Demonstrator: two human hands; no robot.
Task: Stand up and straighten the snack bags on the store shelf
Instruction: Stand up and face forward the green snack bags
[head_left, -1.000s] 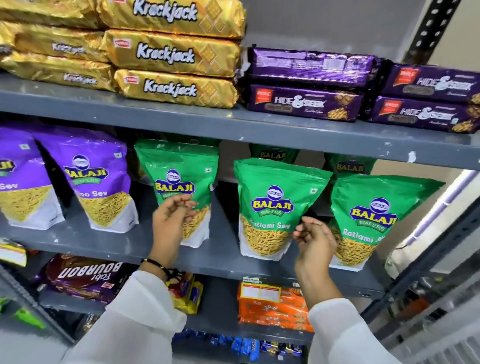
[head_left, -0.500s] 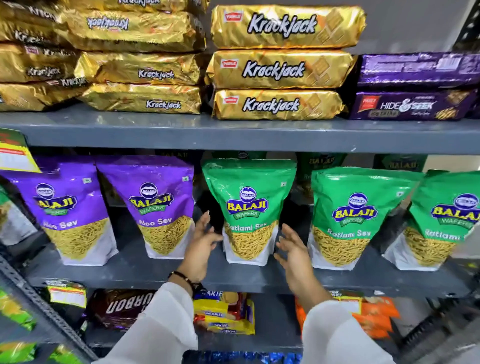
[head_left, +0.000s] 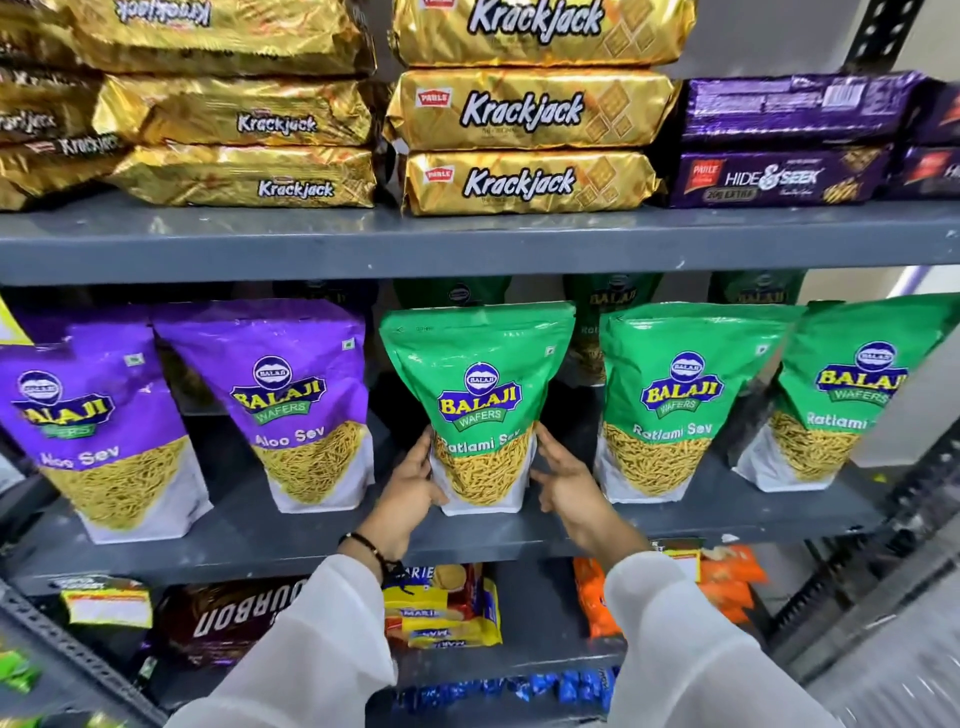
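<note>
Green snack bag (head_left: 480, 405), middle shelf (head_left: 519, 535): left hand (head_left: 410, 488) and right hand (head_left: 563, 480) clasp its lower sides, fingers spread. Best squared gently, label front, base flat, level with neighbouring green bags (head_left: 670, 400).

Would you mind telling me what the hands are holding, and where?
Both hands, left and right, clasp the green Ratlami Sev bag by its lower side edges.
</note>
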